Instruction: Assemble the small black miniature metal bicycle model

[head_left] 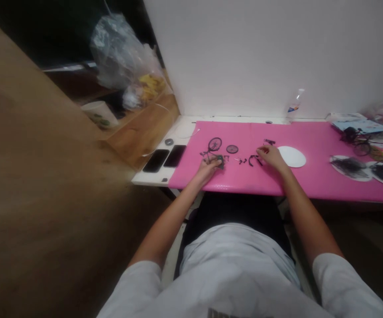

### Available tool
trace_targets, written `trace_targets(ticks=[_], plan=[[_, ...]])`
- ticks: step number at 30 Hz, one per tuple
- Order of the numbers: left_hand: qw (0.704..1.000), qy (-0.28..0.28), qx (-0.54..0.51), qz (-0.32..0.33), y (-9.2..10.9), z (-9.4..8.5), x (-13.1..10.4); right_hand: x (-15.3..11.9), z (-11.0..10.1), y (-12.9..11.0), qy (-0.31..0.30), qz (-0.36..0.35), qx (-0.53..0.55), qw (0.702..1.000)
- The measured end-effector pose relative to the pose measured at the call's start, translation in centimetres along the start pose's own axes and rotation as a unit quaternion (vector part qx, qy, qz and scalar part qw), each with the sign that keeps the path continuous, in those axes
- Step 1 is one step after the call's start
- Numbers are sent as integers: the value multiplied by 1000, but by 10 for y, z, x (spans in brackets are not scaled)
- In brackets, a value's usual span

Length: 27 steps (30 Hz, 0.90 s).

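Note:
Small dark model bicycle parts lie on a pink mat (310, 176). My left hand (208, 168) is closed on a small dark green frame piece (220, 160). A spoked wheel (214, 144) and a smaller dark wheel (232, 149) lie just beyond it. My right hand (271, 157) rests on the mat with its fingertips touching a curved black part (252, 159); whether it grips the part I cannot tell. Tiny black pieces (242, 161) lie between the hands, and another small part (269, 141) sits beyond the right hand.
A white round plate (292, 156) lies right of my right hand. Two black phones (164, 158) sit on the white desk at the left. Plates of dark parts (352, 167), an assembled small bicycle (355, 137) and a plastic bottle (293, 106) stand at right. A wooden partition (28, 176) rises at left.

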<state>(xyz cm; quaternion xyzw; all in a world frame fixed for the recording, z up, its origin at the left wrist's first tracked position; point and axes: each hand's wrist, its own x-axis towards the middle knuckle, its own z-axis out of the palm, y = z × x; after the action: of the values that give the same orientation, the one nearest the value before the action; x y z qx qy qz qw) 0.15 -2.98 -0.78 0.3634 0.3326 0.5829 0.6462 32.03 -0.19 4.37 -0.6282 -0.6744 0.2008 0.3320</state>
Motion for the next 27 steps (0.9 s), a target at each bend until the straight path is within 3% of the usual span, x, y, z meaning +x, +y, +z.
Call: trace_targets(ticks=[6,12,16,21,27], plan=[[998,-26,47,27,-10,-7,5,-4,-27,-9,27,-22,116,993],[997,-48,61,25,-12,-10,5,-12,-28,-25,-92,-74,79,990],[997,-42,65,24,-13,-8,5,-14,-15,-29,-126,-67,91,986],[996,-46,68,28,-13,-7,5,-15,14,-27,-119,-70,87,987],[995,-52,74,29,-13,-7,6,-12,36,-19,-91,-146,-19,985]])
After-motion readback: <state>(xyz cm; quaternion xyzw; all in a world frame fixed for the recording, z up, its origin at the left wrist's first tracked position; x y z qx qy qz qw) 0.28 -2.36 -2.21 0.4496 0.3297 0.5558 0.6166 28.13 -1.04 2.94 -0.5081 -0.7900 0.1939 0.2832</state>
